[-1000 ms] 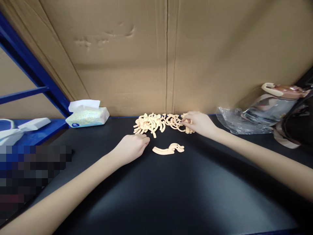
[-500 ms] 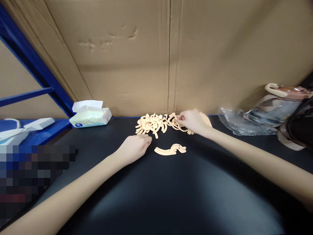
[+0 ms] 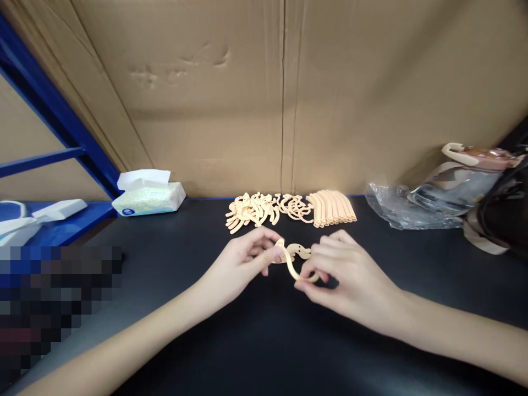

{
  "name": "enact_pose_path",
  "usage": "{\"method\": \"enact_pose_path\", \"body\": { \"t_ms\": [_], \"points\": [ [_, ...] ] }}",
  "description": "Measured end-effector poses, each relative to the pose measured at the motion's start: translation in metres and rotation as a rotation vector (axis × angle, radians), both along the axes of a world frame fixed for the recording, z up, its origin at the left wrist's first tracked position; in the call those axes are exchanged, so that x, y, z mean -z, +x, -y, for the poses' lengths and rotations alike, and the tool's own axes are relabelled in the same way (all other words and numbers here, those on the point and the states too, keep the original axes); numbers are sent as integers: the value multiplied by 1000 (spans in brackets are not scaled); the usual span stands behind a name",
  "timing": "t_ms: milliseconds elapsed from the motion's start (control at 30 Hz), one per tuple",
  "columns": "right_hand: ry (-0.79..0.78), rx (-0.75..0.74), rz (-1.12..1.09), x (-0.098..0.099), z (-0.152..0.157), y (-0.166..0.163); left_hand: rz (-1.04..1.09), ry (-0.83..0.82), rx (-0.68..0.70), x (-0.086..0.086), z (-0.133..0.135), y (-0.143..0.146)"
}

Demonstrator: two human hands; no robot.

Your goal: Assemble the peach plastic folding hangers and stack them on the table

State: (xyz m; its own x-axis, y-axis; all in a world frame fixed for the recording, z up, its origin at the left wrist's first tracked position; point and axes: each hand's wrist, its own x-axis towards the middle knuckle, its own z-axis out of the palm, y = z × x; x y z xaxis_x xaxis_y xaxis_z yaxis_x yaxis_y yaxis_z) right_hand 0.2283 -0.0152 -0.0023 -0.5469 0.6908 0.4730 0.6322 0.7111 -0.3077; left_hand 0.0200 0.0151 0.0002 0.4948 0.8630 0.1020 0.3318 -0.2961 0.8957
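Note:
Between my hands is a thin, cream-coloured S-curved piece (image 3: 291, 266). My left hand (image 3: 243, 258) pinches its upper end with thumb and fingers. Lower down, my right hand (image 3: 355, 278) grips the same piece, its fingers covering part of the curl. Behind them on the black table lie flat cream pieces with small dark holes (image 3: 299, 250), partly hidden by my hands. Farther back is a jumbled pile of short curved pieces (image 3: 251, 210). Beside it are thin curled pieces (image 3: 295, 207), then a neat row of long, slightly bent pieces (image 3: 332, 208).
A tissue pack (image 3: 150, 195) stands at the back left, near a blue metal frame (image 3: 97, 173). Crumpled clear plastic (image 3: 391, 209) and a transparent bottle (image 3: 449, 184) lie at the right. A cardboard wall (image 3: 206, 126) closes off the back of the black table (image 3: 264, 341).
My right hand has come back from the curled pieces towards me, bringing a thin curved piece. My left hand has moved right and taken its end. The long row is now uncovered.

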Motion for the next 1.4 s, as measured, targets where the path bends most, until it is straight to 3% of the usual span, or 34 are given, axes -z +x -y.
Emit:
{"method": "enact_pose_path", "body": {
  "t_ms": [233,400,533,733,1033,1267,1400],
  "points": [
    [8,-187,-88,15,0,-1,-15,-253,24,-3,-5,-2],
    [17,-44,-52,9,-34,17,-201,-337,133,-1,-17,-12],
    [36,287,76,8,-83,51,-307,-248,197,2,-15,-15],
    [-6,602,136,11,-144,101,-578,170,89,3,-2,-11],
    [-117,775,285,18,-161,106,-629,204,133,1,-8,-12],
    [-230,775,289,18,-161,115,-640,255,123,-2,-4,-11],
    [-228,763,275,18,-161,117,-652,320,45,1,-4,-13]
  ]
}}
